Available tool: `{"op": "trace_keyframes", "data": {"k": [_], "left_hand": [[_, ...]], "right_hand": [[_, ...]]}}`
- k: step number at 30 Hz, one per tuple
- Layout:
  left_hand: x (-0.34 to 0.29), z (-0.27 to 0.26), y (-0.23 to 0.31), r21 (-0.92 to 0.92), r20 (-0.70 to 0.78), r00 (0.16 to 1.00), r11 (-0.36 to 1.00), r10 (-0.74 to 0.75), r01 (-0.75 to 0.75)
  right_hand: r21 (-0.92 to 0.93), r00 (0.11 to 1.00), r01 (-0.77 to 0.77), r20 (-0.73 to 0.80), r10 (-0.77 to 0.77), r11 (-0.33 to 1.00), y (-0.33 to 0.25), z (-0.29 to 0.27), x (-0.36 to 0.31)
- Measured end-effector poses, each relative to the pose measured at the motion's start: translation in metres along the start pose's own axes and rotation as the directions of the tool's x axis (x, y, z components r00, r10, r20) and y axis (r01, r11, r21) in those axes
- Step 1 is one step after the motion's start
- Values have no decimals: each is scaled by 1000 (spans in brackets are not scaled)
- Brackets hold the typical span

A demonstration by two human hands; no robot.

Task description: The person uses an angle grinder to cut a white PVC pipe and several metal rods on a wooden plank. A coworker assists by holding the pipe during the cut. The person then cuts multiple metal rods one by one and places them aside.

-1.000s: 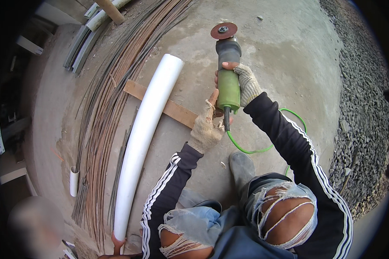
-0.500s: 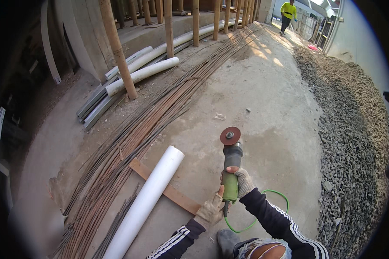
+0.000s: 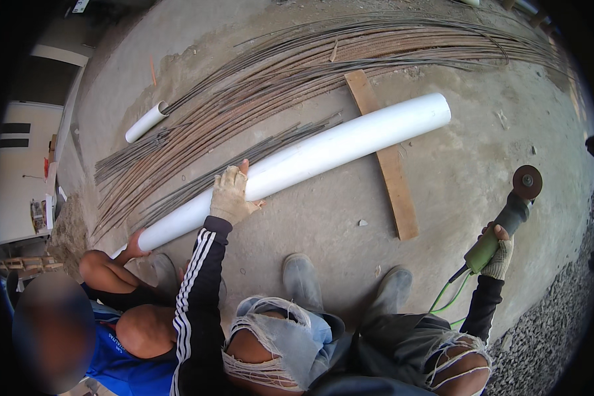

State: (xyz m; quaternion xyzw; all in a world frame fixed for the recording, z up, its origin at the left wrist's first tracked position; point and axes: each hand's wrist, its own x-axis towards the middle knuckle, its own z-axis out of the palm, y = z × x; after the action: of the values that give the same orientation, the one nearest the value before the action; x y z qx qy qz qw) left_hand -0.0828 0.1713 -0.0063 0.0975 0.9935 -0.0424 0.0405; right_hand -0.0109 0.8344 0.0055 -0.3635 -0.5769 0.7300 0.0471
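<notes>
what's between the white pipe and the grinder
The head view shows part of a wooden board on the concrete floor between the white pipe and the grinder.

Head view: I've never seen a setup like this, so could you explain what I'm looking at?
There is no machine arm here, just a person working with two hands in fingerless gloves. A wide fisheye camera worn on the head looks down, so straight edges bend near the rim. The left hand lies on a long white pipe. The right hand holds a green and black angle grinder by its body, its disc clear of the pipe. The pipe crosses over a wooden plank on the ground, with thin rods beyond. At lower left, a co-worker's hand is at the pipe's end.
</notes>
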Motion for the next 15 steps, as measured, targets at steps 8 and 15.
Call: {"op": "trace_keyframes", "data": {"k": [8, 15], "left_hand": [[18, -5, -5, -125, 27, 998, 990, 63, -60], [73, -31, 38, -128, -40, 992, 984, 116, -120]], "right_hand": [[-89, 999, 40, -11, -41, 995, -3, 8, -6], [-85, 999, 35, -36, -38, 996, -7, 9, -4]]}}
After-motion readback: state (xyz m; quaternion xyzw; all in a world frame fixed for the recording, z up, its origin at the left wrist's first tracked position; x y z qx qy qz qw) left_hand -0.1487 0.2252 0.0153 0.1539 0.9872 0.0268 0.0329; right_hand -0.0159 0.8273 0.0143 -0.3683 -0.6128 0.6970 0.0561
